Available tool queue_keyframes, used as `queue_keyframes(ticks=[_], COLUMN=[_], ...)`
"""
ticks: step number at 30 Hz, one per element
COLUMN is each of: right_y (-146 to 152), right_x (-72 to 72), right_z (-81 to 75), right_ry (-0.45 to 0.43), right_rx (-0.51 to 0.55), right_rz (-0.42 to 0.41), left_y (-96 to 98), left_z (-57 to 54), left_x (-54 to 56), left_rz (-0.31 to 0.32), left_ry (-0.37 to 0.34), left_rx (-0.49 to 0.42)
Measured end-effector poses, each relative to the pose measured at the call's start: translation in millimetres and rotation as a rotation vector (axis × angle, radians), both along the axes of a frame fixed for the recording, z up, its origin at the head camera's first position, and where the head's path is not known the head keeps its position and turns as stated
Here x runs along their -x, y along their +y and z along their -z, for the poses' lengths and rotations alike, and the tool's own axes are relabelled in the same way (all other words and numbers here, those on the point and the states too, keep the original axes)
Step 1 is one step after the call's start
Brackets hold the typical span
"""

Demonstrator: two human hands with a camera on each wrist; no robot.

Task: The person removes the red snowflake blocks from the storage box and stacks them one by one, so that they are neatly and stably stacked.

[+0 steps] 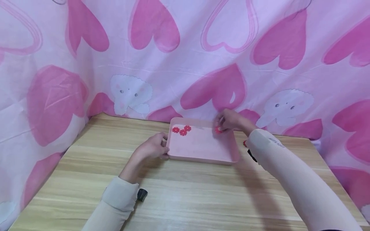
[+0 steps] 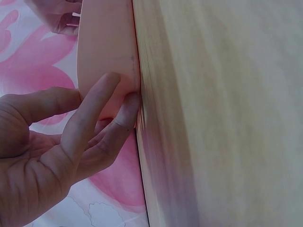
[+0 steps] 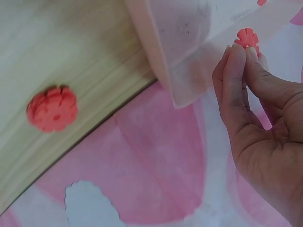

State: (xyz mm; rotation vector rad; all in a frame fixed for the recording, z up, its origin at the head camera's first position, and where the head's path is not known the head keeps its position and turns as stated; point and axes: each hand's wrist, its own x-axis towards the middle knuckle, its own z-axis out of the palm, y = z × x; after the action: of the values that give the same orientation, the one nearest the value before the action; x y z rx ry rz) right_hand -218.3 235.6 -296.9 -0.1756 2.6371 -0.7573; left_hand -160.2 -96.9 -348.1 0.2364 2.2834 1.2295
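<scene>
A shallow pink tray point(image 1: 199, 144) sits on the table by the back edge. My left hand point(image 1: 154, 146) holds its near left corner, with the fingers against the outer walls point(image 2: 109, 42). At the far right corner my right hand point(image 1: 229, 120) pinches a red flower-shaped notched disc point(image 3: 247, 39) between thumb and fingertips. In the head view the fingers partly cover that disc. Several similar red discs point(image 1: 183, 132) lie together at the tray's far left.
Outside the tray to the right, a small stack of red notched discs point(image 3: 53, 109) stands on the wooden table point(image 1: 115, 166), mostly hidden by the right sleeve in the head view. A pink heart-patterned curtain point(image 1: 162, 64) hangs behind the table and along its sides.
</scene>
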Motion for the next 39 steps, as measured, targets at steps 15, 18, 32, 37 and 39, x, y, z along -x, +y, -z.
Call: queue_keyframes(ticks=[15, 18, 32, 37, 39], right_y=[44.0, 55.7, 102.4, 116.7, 121.2], right_x=[-9.5, -12.5, -25.8, -32.2, -33.8], right_z=[-15.0, -16.5, -10.4, -0.3, 4.6], right_ry=[-0.031, -0.016, -0.130, -0.205, -0.211], right_rx=[-0.001, -0.017, -0.006, -0.031, -0.027], right_rz=[0.030, 0.026, 0.077, 0.102, 0.103], left_y=[-1.1, -0.8, -2.1, -1.2, -0.9], left_z=[3.0, 2.9, 4.5, 4.1, 3.5], left_x=[0.5, 0.7, -0.4, -0.3, -0.3], left_rz=[0.036, 0.039, 0.028, 0.026, 0.027], left_ry=[0.013, 0.018, 0.019, 0.019, 0.018], left_rx=[-0.015, -0.022, -0.034, -0.036, -0.031])
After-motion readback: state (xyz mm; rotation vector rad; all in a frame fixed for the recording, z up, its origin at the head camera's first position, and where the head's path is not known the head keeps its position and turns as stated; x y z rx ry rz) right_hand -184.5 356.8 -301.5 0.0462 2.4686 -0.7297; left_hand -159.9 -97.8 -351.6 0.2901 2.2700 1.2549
